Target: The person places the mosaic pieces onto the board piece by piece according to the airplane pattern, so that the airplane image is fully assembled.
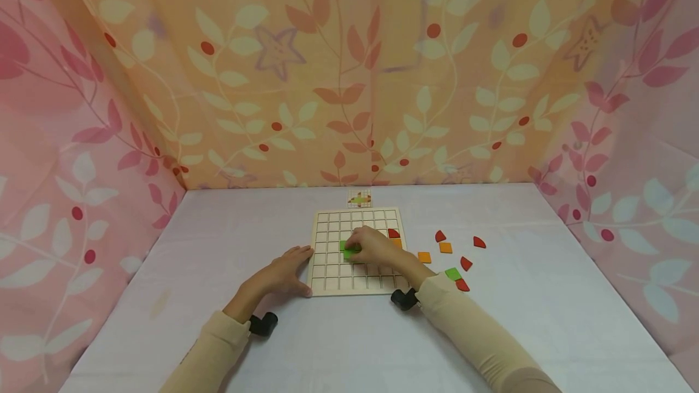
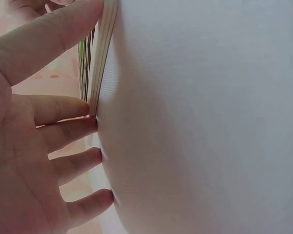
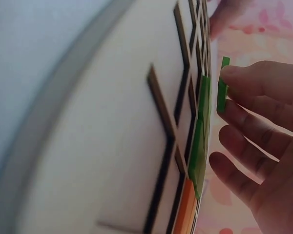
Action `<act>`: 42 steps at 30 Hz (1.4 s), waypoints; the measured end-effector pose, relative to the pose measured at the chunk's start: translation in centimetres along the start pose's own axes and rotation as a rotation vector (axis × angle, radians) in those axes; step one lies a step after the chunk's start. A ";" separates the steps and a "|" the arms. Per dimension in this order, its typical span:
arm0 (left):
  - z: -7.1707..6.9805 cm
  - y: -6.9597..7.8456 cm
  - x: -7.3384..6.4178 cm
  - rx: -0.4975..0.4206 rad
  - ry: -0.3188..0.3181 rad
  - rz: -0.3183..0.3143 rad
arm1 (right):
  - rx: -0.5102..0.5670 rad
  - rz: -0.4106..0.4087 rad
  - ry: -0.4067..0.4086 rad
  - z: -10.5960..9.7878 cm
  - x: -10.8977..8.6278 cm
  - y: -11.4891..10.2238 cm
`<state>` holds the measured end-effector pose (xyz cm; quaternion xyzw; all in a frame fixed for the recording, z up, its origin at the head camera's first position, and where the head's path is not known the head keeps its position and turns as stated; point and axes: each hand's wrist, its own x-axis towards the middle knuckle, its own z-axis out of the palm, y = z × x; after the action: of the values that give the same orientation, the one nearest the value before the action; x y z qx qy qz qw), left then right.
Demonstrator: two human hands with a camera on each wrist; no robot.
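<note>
A wooden grid board [image 1: 327, 272] lies on the table. My right hand [image 1: 379, 248] reaches over its middle and pinches a green tile [image 3: 223, 87] between thumb and fingers, just off the board's surface in the right wrist view. Green tiles [image 3: 199, 146] lie in the grid below it, beside an orange tile [image 3: 184, 207]. Toward the board's right edge sits a red quarter-round tile [image 1: 394, 233]; part of the grid is hidden under my hand. My left hand [image 1: 281, 273] rests against the board's left side with fingers spread, its thumb at the near corner.
A small pattern card [image 1: 359, 198] lies behind the board. Loose tiles are scattered to the right: orange squares [image 1: 424, 257], several red quarter-rounds [image 1: 479, 242] and a green tile [image 1: 453, 274]. Patterned cloth [image 1: 360, 108] hangs behind the table and on both sides.
</note>
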<state>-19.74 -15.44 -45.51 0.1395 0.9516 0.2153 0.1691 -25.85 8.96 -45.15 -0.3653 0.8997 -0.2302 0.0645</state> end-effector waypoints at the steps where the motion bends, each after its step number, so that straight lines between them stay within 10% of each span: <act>1: 0.0 0.0 0.0 0.000 -0.001 -0.002 | -0.025 0.001 -0.007 0.1 0.1 0.0; 28: 0.2 -0.1 0.1 -0.007 0.003 0.004 | -0.141 0.030 -0.016 0.8 0.2 -1.0; 42: 0.1 0.0 0.1 0.004 0.013 -0.001 | 0.009 0.087 0.035 -0.9 -2.9 0.4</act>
<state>-19.75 -15.35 -45.62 0.1378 0.9532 0.2139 0.1630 -24.19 11.53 -44.69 -0.3216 0.9145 -0.2378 0.0603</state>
